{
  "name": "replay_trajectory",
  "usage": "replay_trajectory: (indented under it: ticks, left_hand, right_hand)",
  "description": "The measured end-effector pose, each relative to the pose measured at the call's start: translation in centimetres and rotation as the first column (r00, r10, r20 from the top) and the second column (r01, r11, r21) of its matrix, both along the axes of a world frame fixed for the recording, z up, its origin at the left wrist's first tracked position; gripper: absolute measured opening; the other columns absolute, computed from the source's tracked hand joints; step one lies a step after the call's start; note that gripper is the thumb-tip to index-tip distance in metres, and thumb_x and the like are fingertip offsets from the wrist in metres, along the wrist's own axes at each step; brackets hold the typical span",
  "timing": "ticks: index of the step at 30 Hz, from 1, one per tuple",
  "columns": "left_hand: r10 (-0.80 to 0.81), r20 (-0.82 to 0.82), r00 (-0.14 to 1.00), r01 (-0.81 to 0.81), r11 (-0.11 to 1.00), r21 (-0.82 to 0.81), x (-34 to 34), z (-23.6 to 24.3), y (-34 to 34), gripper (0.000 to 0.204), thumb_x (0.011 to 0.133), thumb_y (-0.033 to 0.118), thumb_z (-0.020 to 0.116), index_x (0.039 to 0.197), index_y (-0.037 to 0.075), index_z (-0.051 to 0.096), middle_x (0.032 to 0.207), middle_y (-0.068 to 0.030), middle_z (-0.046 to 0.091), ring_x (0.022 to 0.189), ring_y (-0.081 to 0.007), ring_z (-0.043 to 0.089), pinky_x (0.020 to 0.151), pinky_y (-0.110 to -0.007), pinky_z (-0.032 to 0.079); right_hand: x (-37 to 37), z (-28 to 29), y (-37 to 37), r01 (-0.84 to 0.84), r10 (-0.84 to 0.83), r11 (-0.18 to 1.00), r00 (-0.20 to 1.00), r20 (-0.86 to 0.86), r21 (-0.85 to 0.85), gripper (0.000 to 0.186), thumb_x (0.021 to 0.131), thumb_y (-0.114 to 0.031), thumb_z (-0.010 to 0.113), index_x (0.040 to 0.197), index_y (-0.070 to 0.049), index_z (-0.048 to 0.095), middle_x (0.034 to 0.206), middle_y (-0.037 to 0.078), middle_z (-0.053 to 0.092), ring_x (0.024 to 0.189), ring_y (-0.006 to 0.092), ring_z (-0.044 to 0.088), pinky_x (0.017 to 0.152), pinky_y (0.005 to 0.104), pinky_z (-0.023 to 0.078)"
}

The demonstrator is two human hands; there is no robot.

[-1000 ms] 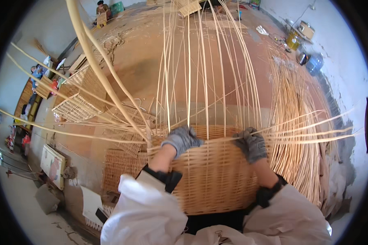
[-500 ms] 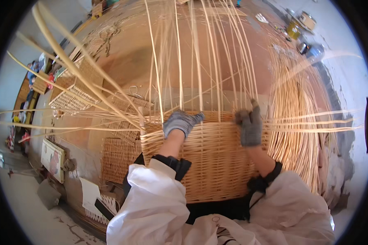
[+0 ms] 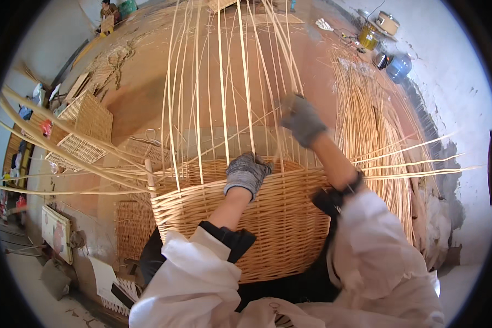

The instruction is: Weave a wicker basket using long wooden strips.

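A half-woven wicker basket (image 3: pixel 240 218) sits in front of me, its woven side toward me. Long pale upright rods (image 3: pixel 222 82) rise from its rim and lean away. My left hand (image 3: pixel 247 174), in a grey knit glove, is closed over the near rim at the foot of an upright. Above the rim on the right is my gloved right hand (image 3: pixel 303 121), slightly blurred. Its fingers are curled around what looks like a thin willow rod running down toward the rim; the grip itself is partly hidden.
Loose willow rods (image 3: pixel 366 131) lie in a long heap on the right. Thick bent rods (image 3: pixel 76 158) stick out to the left from the basket corner. Finished baskets (image 3: pixel 87 123) and a woven panel (image 3: pixel 132 229) stand at left. Another person (image 3: pixel 108 12) sits far back left.
My right hand has risen from the rim and moved left and away from me. The left hand stays on the rim. The basket has shifted left in view and is slightly tilted.
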State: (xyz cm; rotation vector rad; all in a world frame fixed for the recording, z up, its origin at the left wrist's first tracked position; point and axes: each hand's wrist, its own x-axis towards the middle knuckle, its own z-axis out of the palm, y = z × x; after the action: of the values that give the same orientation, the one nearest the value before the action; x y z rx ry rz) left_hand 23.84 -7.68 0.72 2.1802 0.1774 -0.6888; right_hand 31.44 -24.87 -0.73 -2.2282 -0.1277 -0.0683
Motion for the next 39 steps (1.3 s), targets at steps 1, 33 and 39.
replay_trajectory:
  ticks: [1, 33, 39]
  left_hand:
    - [-0.061, 0.022, 0.998, 0.059, 0.993, 0.106, 0.8, -0.6, -1.1, 0.047, 0.066, 0.042, 0.063, 0.090, 0.003, 0.055, 0.085, -0.0171, 0.058, 0.080, -0.0274, 0.056, 0.075, -0.033, 0.043]
    - [-0.297, 0.001, 0.955, 0.252, 0.812, 0.526, 3.2, 2.0, -6.1, 0.036, 0.082, 0.028, 0.044, 0.106, 0.003, 0.052, 0.113, -0.0170, 0.048, 0.106, -0.0279, 0.046, 0.090, -0.034, 0.036]
    - [-0.424, 0.383, 0.820, 0.255, 0.872, 0.419, 4.4, 3.5, -10.0, 0.036, 0.076, 0.014, 0.045, 0.108, -0.002, 0.043, 0.098, -0.0222, 0.053, 0.094, -0.0299, 0.052, 0.082, -0.033, 0.041]
  right_hand:
    - [3.7, -1.5, 1.6, 0.060, 0.050, 0.916, 0.964, 0.262, -0.397, 0.016, 0.075, -0.007, 0.051, 0.090, -0.007, 0.047, 0.079, 0.008, 0.054, 0.068, 0.0183, 0.054, 0.059, 0.0299, 0.045]
    - [-12.0, 1.4, -13.4, 0.073, -0.071, 0.371, 0.996, -0.050, 0.926, 0.014, 0.076, -0.001, 0.051, 0.090, 0.001, 0.046, 0.077, 0.015, 0.055, 0.074, 0.0294, 0.058, 0.063, 0.0356, 0.052]
    - [-11.8, 1.2, -12.5, 0.318, -0.174, 0.318, 0.945, -0.275, 0.893, 0.013, 0.079, -0.003, 0.049, 0.091, 0.001, 0.045, 0.078, 0.017, 0.056, 0.076, 0.0331, 0.058, 0.062, 0.0421, 0.053]
